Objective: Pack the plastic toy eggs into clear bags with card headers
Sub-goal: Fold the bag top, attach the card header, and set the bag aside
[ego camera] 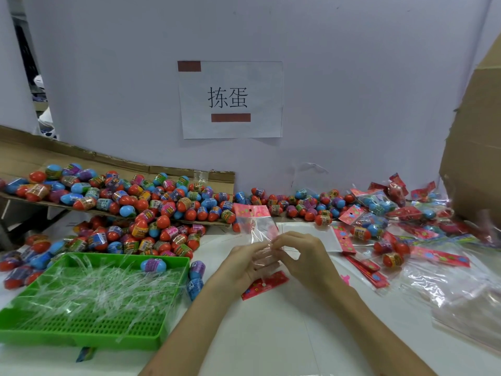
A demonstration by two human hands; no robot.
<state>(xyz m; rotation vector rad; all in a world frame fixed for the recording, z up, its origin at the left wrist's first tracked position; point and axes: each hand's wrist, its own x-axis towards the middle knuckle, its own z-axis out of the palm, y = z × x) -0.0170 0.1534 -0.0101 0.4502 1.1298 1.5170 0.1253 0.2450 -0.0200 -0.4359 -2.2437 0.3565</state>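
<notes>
green tray point(81, 341): clear strips point(103, 290), blue egg point(153, 265) | clear bag point(259, 226): held

My left hand point(244, 263) and right hand point(301, 256) are bare. My left forearm point(189, 324) and right forearm point(371, 321) are bare too, uncovered right to the bottom edge. My fingers point(283, 239) look slender.

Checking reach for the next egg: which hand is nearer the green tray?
Left. The left hand sits just right of the green tray; the right hand lies farther right, both pinching the clear bag.
</notes>
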